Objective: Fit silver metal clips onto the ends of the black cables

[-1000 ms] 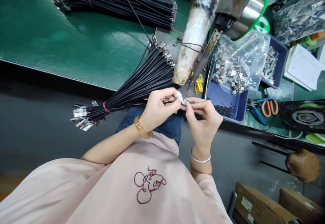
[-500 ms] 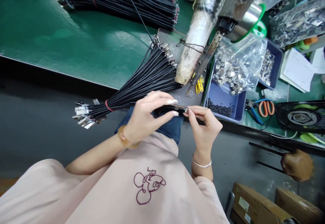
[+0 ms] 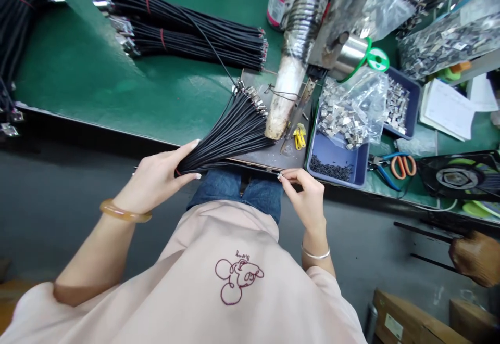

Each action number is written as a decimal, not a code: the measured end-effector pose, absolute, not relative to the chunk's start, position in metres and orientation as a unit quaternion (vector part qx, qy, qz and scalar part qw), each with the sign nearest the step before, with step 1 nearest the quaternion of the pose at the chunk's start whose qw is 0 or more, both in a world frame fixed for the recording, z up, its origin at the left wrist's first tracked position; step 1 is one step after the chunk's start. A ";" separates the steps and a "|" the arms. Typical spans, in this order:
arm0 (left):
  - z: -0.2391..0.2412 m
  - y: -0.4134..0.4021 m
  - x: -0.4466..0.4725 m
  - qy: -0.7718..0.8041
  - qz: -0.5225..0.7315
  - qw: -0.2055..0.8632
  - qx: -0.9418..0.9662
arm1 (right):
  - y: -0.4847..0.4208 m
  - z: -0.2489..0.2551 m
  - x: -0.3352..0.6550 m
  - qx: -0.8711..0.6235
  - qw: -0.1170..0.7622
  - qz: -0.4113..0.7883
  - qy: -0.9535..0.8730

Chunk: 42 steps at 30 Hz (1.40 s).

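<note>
A fanned bundle of black cables (image 3: 230, 136) with metal connectors lies over the table's front edge. My left hand (image 3: 154, 182) is closed around its gathered left end, near a red band; the fingers hide most of that end. My right hand (image 3: 307, 195) pinches the tip of a single black cable (image 3: 250, 167), which runs along the front edge from the bundle. The small metal end between those fingertips is mostly covered. Just behind the right hand are a white-wrapped nozzle (image 3: 278, 117) and small yellow pieces (image 3: 299, 137).
A blue tray (image 3: 363, 175) holds small black parts and a bag of metal connectors (image 3: 344, 120). Pliers (image 3: 394, 167) lie right of it, near a black fan (image 3: 461, 177). More banded cable bundles (image 3: 195, 42) rest at the back. A solder spool (image 3: 349, 55) hangs beside the nozzle.
My left hand has moved left, from beside the right hand to the bundle's banded end, and closed around it. My right hand keeps its pinch on the cable tip. The view has shifted slightly.
</note>
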State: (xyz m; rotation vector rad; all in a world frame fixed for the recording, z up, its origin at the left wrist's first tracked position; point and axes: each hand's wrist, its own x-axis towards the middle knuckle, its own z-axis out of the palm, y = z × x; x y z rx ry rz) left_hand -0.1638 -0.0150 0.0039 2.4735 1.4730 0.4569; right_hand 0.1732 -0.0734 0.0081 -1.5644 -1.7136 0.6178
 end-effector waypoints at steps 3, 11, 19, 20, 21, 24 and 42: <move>0.027 0.004 -0.168 0.490 0.151 0.102 0.852 | -0.072 0.009 0.175 -0.591 0.322 0.266 -0.690; 0.066 0.103 -0.159 0.458 0.018 0.227 0.859 | -0.071 0.010 0.173 -0.579 0.272 0.275 -0.718; 0.035 0.127 -0.164 0.356 0.028 0.173 0.918 | -0.072 0.014 0.175 -0.579 0.289 0.244 -0.722; 0.034 0.121 -0.165 0.357 0.043 0.175 0.917 | -0.072 0.015 0.175 -0.579 0.298 0.237 -0.721; 0.034 0.113 -0.166 0.361 0.056 0.176 0.914 | -0.072 0.016 0.176 -0.578 0.307 0.227 -0.721; 0.035 0.095 -0.168 0.362 0.086 0.177 0.911 | -0.071 0.019 0.177 -0.582 0.336 0.189 -0.716; 0.024 0.035 -0.073 0.297 0.233 0.124 0.918 | -0.072 0.045 0.182 -0.637 0.434 0.084 -0.631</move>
